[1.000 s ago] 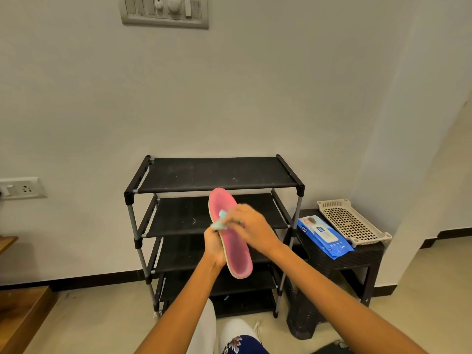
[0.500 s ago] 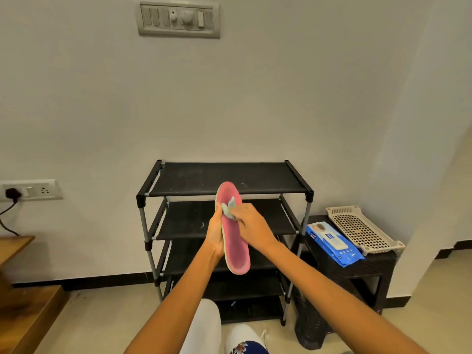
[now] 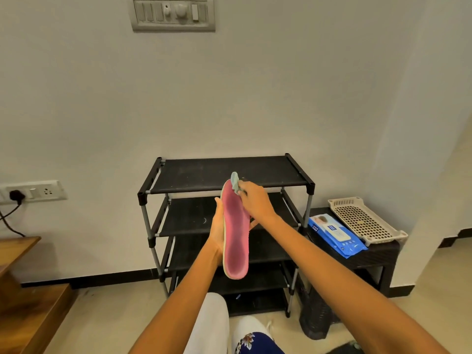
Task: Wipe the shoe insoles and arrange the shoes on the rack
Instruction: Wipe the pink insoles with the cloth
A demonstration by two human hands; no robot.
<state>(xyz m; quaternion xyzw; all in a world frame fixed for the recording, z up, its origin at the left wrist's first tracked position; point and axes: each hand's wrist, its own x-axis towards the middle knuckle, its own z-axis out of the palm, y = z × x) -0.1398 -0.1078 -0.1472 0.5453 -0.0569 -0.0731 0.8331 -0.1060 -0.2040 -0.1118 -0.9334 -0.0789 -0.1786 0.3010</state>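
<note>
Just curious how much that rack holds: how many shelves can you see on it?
5: the top shelf, then four stacked below, the lowest near the floor. The arms hide parts.

We see soft, even, warm indoor light, brighter toward three o'clock; wide-angle bending curves the edges, and the picture is slightly soft throughout.

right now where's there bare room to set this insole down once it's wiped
The top shelf of the black rack shows bare fabric from post to post, and the second shelf is bare left of the left hand. The dark side table is crowded: the blue wipes pack and the beige basket cover most of its top.
</note>
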